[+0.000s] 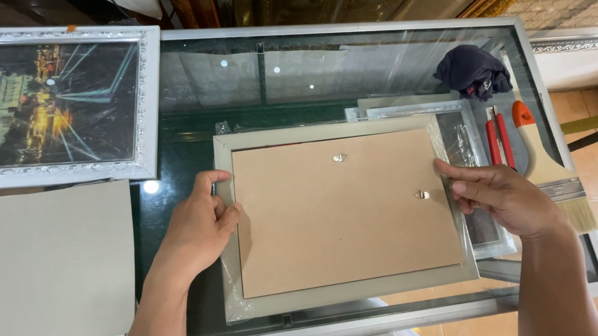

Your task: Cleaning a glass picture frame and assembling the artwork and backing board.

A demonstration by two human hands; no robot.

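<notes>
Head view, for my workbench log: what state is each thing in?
Picture frame: face down, backing board up.
Left hand: on frame's left edge.
Right hand: on frame's right edge.
Framed night picture: face up.
Paintbrush: lying flat.
Dark cloth: crumpled.

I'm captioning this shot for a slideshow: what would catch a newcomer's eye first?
At centre, a silver picture frame lies face down on the glass table, its brown backing board up, with the left hand and right hand on its sides. At upper left lies a framed night photo.
</notes>
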